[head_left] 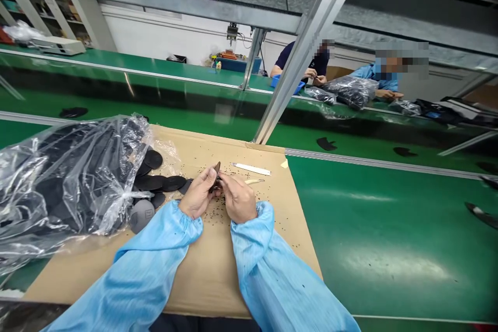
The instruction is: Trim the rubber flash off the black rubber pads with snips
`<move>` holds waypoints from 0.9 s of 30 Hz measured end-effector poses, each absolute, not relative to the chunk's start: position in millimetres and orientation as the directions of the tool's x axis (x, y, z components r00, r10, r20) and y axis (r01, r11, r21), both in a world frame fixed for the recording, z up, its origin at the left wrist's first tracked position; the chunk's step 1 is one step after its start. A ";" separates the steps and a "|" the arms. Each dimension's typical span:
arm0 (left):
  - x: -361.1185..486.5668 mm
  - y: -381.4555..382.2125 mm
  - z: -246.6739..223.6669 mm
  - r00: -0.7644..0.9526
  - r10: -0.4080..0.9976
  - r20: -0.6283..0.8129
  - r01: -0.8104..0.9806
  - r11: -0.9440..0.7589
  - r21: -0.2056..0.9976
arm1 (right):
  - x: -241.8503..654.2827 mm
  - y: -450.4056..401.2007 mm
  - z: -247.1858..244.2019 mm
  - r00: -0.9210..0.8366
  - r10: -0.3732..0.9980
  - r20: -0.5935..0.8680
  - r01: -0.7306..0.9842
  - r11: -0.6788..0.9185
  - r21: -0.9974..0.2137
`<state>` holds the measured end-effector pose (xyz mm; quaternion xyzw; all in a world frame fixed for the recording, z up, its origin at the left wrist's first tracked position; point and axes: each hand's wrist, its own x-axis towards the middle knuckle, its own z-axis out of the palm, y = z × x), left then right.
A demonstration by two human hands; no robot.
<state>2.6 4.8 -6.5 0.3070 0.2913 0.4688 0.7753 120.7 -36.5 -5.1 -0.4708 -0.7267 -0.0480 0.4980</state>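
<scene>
From the head camera, the fingers of the left hand and the right hand are closed narrowly together around a small dark piece. Only its tip shows above the fingertips; the rest is hidden, so its shape and material are hard to make out. The right hand's fingers cover the piece's near side, and it cannot be told whether they pinch a tool as well.

Beneath the fingers lies a cardboard sheet, strewn with black crumbs. Just right of the fingers are a white strip and a small pale-tipped implement. Just left of them are black discs and a grey disc, partly under a clear plastic bag whose contents blur behind the film. Light blue sleeves run back from both wrists.

Right of the fingers spreads the green desk, with dark scraps on it. Far beyond the fingers, two co-workers' hands work near a blue tray, partly cut off by an aluminium frame post.
</scene>
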 end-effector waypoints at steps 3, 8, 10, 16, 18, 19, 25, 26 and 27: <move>4.5 4.6 -6.8 0.368 0.919 -0.142 -0.528 0.332 0.782 | 120.9 -36.3 -5.5 -0.039 0.657 0.753 0.722 0.539 -0.433; 6.5 5.2 -10.0 0.298 0.950 -0.096 -0.465 0.233 0.854 | 120.8 -37.3 -3.0 -0.028 0.693 0.720 0.704 0.525 -0.478; 6.5 6.3 -9.6 0.272 0.956 -0.110 -0.464 0.231 0.855 | 120.7 -37.6 -2.4 -0.021 0.701 0.712 0.691 0.525 -0.497; 5.6 8.6 -6.6 0.256 0.956 -0.141 -0.515 0.258 0.817 | 121.3 -37.7 -1.0 -0.024 0.715 0.699 0.662 0.536 -0.524; 5.5 8.1 -7.1 0.265 0.954 -0.143 -0.508 0.264 0.820 | 121.6 -37.7 -0.5 -0.027 0.711 0.703 0.669 0.535 -0.516; 5.4 7.6 -7.5 0.272 0.952 -0.142 -0.499 0.266 0.824 | 121.7 -37.7 -0.4 -0.030 0.710 0.703 0.675 0.533 -0.510; 4.4 4.8 -7.7 0.327 0.933 -0.152 -0.469 0.300 0.830 | 122.5 -37.6 -2.8 -0.078 0.686 0.724 0.706 0.550 -0.445; 4.2 4.5 -7.6 0.327 0.933 -0.152 -0.470 0.300 0.830 | 122.6 -37.7 -3.3 -0.084 0.686 0.723 0.711 0.549 -0.439; 4.0 4.2 -7.6 0.325 0.934 -0.152 -0.469 0.298 0.831 | 122.7 -37.9 -3.7 -0.088 0.691 0.718 0.718 0.544 -0.436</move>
